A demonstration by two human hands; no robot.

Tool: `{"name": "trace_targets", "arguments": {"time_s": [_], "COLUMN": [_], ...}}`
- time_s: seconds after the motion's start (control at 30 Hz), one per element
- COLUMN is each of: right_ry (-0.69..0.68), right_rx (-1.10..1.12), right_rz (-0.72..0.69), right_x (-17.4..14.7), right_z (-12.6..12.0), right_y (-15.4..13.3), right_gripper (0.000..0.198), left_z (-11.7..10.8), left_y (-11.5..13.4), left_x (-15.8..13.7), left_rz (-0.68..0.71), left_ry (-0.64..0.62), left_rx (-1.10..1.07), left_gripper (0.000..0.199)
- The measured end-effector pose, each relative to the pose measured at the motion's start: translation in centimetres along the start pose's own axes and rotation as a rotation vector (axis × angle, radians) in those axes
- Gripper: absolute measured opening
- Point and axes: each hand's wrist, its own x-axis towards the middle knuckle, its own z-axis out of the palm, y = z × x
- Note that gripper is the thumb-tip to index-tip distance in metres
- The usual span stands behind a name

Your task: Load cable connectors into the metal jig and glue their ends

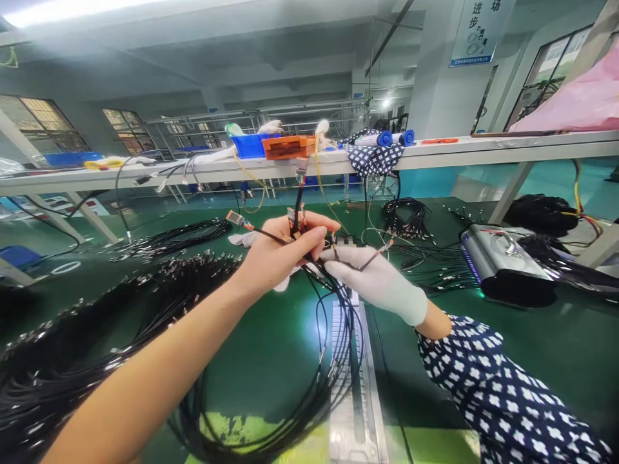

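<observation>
Black cables [345, 335] with small metal connectors hang in a loop below my two hands. My left hand [285, 248], bare, is closed round several cable ends; one metal connector [235, 219] sticks out to the left and another [302, 169] points up. My right hand [374, 277], in a white glove, pinches cables just beside the left fingers, and a thin end with an orange-tipped connector [387, 246] pokes out over it. Under the cables lies a long metal fixture [362, 386] with a slotted edge.
A large heap of black cables [97, 328] covers the left of the green table. More coils [409, 216] lie at the back. To the right sits a silver-black machine [507, 264]. Above runs a white shelf [445, 151] with a blue bin [254, 146] and an orange bin [287, 147].
</observation>
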Motion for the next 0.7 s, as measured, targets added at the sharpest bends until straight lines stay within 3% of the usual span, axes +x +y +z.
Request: {"name": "trace_targets", "arguments": {"time_s": [0.1,0.23,0.37,0.47,0.53,0.6,0.7], "right_ry": [-0.073,0.072,0.122,0.153,0.093,-0.053,-0.155], "right_rx": [-0.067,-0.153,0.158,0.291,0.355,0.422,0.431], "right_rz": [0.009,-0.159,-0.168,-0.184,-0.179,-0.121,0.037], "right_x": [-0.1,0.3,1.3,2.1,2.5,3.1,4.0], "right_z": [-0.6,-0.9,0.6,2.6,3.9,4.8,4.1], "right_y": [0.4,-0.4,-1.0,-0.3,0.0,-0.3,-1.6], "right_gripper": [0.028,0.030,0.041,0.049,0.047,0.044,0.042], "left_z": [-0.4,-0.1,1.0,1.6,1.6,0.9,-2.1], "left_y": [0.2,0.7,1.6,2.2,2.5,2.6,1.9], "left_x": [-0.1,0.2,0.8,1.0,1.0,1.1,0.8], "left_rz": [0.021,0.042,0.213,0.248,0.250,0.237,0.161], "left_ry": [0.066,0.020,0.054,0.103,0.089,0.024,-0.050], "left_rx": [-0.014,-0.001,0.008,0.067,0.130,0.189,0.241], "left_gripper": [0.021,0.019,0.016,0.018,0.020,0.024,0.035]}}
